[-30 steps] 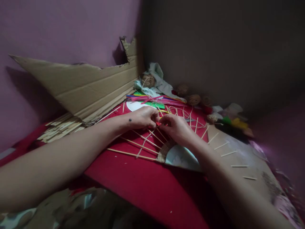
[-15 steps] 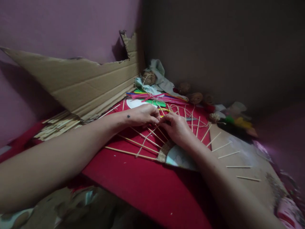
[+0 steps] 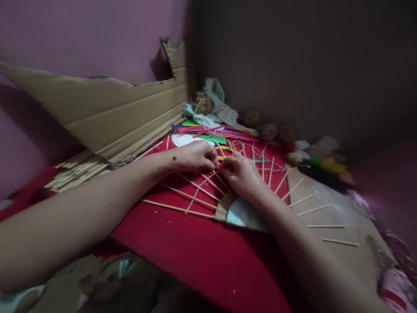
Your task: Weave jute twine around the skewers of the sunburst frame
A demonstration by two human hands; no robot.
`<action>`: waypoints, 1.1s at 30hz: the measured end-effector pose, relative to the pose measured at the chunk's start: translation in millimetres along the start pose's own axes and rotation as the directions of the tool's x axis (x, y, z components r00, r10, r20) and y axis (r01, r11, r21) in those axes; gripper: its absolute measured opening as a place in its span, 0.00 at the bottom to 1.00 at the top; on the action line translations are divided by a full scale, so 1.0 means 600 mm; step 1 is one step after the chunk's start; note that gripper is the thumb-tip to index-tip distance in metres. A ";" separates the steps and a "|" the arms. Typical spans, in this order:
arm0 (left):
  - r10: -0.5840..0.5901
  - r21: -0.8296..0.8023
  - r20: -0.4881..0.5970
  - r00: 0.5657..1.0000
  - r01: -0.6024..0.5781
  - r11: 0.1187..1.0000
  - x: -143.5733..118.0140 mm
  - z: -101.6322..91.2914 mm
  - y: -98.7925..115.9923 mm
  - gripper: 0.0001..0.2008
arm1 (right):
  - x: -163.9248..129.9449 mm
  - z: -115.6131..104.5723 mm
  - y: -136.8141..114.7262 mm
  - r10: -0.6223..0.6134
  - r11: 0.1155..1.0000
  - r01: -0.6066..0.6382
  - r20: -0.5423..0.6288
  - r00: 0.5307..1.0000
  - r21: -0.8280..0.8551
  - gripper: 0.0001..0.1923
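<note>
Thin wooden sticks (image 3: pixel 190 195) fan out from a half-round centre (image 3: pixel 246 214) on a red surface. A woven twine band (image 3: pixel 224 208) edges that centre. Farther out, a strand of jute twine (image 3: pixel 195 194) crosses the sticks on the left and leads up toward my fingers. My left hand (image 3: pixel 202 156) and my right hand (image 3: pixel 243 174) are closed in pinches almost fingertip to fingertip over the sticks, both on the twine; the exact grip is partly hidden. Just behind them lie scissors (image 3: pixel 262 161) with yellow handles.
A torn cardboard sheet (image 3: pixel 124 102) stands against the wall at left, beside a stack of sticks (image 3: pixel 76 169). Coloured strips (image 3: pixel 211 129), a twine ball (image 3: pixel 202 104) and cloth (image 3: pixel 218 98) lie at the back. Brown board (image 3: pixel 339 213) covers the right side.
My fingertips have parted slightly, showing a little more red between the hands. Both hands stay at the same spot over the sticks. The view has shifted a little.
</note>
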State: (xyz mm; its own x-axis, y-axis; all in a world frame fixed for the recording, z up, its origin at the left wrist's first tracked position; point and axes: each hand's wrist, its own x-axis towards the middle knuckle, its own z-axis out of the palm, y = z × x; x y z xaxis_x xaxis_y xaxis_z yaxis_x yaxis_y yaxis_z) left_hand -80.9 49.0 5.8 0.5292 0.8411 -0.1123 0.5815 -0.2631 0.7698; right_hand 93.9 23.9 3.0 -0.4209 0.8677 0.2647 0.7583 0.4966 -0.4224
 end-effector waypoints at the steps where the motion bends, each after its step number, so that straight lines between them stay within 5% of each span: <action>1: 0.001 0.006 -0.002 1.000 -0.001 1.000 0.000 0.000 0.001 0.10 | 0.000 0.001 0.000 0.003 1.000 -0.003 -0.002 1.000 -0.004 0.05; 33: 0.056 -0.015 -0.037 0.998 -0.056 0.998 -0.001 -0.002 0.004 0.08 | -0.003 0.006 0.013 -0.027 0.998 0.028 0.028 0.999 -0.055 0.07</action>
State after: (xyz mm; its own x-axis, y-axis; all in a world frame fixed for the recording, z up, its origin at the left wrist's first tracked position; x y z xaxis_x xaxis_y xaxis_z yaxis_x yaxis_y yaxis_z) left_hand -80.5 48.3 8.8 0.5374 0.8421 -0.0456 0.5415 -0.3031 0.7842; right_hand 98.6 26.3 -3.8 -0.4545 0.8545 0.2515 0.7723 0.5187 -0.3668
